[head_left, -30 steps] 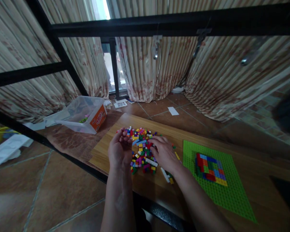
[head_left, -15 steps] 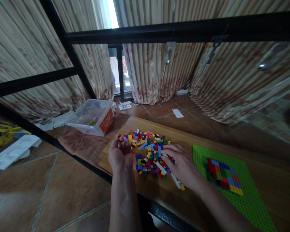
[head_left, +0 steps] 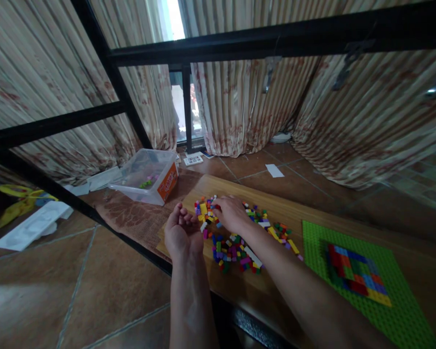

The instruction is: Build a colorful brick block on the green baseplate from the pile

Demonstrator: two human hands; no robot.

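Note:
Small coloured toy bricks (head_left: pixel 236 247) lie heaped on a wooden board. Over the far left part of the heap is my right hand (head_left: pixel 232 213), palm down, with thumb and fingers brought together around a small blue brick (head_left: pixel 215 207). My left hand (head_left: pixel 184 230) rests palm up at the heap's left side. Its fingers are loosely curled above a bare palm, and I see nothing in it. To the right, a flat patchwork of joined bricks (head_left: pixel 359 274) in red, blue, orange, green and yellow sits on a green studded baseplate (head_left: pixel 403 271).
A clear plastic box (head_left: pixel 141 169) with an orange label and a few bricks inside stands behind on the left. A black metal frame (head_left: pixel 203 51) crosses in front of the curtains. White packaging (head_left: pixel 32 225) and a paper slip (head_left: pixel 274 170) lie on the tiled floor.
My right hand has moved left and away from me, from the heap's right side to its far left part. My left hand keeps its pose. The whole view has shifted slightly.

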